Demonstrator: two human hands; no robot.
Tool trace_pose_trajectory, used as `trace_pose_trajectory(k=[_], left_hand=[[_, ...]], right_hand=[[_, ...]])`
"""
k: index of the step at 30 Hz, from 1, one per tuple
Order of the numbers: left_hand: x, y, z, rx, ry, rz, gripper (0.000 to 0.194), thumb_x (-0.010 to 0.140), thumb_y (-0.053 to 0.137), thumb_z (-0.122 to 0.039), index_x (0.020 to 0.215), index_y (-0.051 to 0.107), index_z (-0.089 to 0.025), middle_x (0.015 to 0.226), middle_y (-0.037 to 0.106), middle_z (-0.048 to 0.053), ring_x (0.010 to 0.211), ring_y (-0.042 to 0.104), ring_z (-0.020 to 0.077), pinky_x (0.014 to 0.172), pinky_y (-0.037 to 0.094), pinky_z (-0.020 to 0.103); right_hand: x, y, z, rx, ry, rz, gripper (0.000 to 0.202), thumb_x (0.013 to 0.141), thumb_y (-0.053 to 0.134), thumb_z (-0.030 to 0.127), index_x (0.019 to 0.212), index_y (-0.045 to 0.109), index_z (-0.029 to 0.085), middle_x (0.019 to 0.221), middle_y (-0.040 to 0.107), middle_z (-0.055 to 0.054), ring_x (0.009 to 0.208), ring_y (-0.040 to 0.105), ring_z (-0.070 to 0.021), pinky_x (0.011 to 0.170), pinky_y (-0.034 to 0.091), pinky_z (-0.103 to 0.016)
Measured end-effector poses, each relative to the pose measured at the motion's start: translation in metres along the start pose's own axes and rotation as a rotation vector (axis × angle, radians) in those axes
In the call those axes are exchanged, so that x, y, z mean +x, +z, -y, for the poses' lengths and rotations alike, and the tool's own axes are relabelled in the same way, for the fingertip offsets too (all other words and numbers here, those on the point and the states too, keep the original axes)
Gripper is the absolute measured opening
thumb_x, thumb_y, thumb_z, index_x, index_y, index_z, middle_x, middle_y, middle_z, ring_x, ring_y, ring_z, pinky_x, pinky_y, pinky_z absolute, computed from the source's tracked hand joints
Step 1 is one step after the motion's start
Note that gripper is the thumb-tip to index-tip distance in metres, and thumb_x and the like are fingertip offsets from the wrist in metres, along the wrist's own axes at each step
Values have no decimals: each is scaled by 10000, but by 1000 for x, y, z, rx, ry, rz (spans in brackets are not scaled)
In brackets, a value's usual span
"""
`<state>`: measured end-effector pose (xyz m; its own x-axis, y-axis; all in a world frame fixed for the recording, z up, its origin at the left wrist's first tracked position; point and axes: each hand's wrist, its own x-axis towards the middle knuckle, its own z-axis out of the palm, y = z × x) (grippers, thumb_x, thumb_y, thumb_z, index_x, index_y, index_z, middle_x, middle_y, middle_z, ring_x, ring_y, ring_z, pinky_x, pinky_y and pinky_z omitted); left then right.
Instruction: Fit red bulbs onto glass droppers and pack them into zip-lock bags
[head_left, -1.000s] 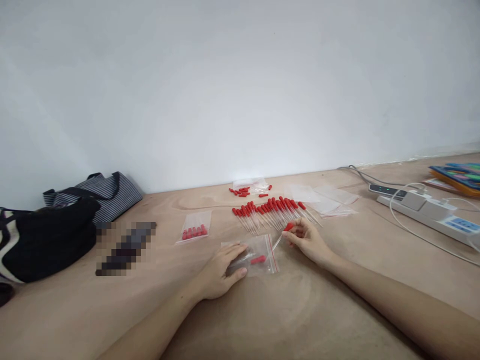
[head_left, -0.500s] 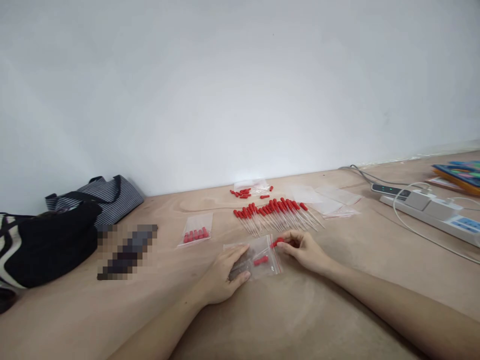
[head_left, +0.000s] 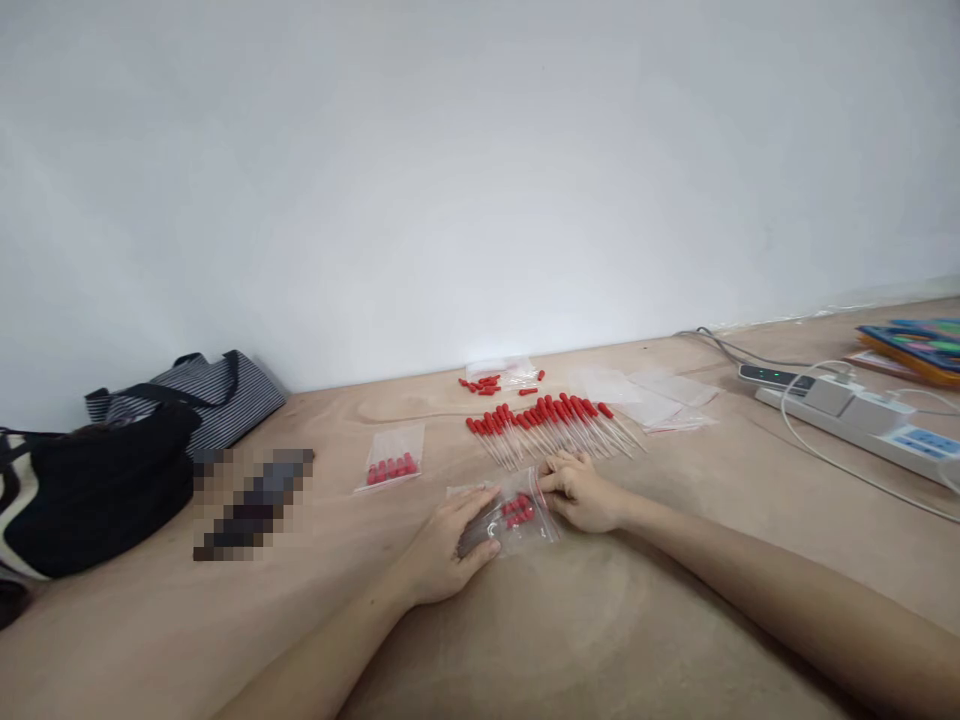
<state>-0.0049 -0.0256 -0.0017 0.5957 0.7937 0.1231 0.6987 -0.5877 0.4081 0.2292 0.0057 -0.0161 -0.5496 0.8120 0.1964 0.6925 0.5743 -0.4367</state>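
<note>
The left hand [head_left: 444,550] lies spread over one end of a clear zip bag [head_left: 517,543] on the desk [head_left: 570,620]; the right hand [head_left: 581,494], fingers bent, touches the bag's mouth, whether pinching I cannot tell. Red-bulbed droppers [head_left: 519,513] lie inside the bag, loose droppers [head_left: 555,412] fan out beyond it, a power strip [head_left: 870,425] sits rightward of it

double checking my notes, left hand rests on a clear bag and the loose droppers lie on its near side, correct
Wrong side: the head view shows the loose droppers on the far side of the clear bag. The left hand does rest on it.
</note>
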Motion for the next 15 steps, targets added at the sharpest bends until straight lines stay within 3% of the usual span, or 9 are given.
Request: trace_pose_trajectory(k=[4,8,15], left_hand=[[0,-2,-3,-11,-15,14,503,780,504,-304,1256,394,-185,1294,446,84,1188,392,242,981,329,422],[0,-5,-6,-18,-10,24,497,774,511,-301,1246,406,-187,1291,450,79,1194,383,244,985,321,427],[-1,-1,1,-15,23,18,493,780,506,-331,1244,408,-196,1279,465,78,1196,379,245,985,316,429]], right_hand=[[15,-13,-17,145,170,-144,170,766,475,221,806,635,181,792,611,-31,731,520,-145,684,342,-273],[52,-13,-18,21,369,-314,138,723,543,303,728,570,168,730,625,-14,726,547,-154,751,315,-306],[108,3,0,-80,624,-237,357,661,588,313,969,498,156,881,626,-70,914,551,-222,823,301,-356]])
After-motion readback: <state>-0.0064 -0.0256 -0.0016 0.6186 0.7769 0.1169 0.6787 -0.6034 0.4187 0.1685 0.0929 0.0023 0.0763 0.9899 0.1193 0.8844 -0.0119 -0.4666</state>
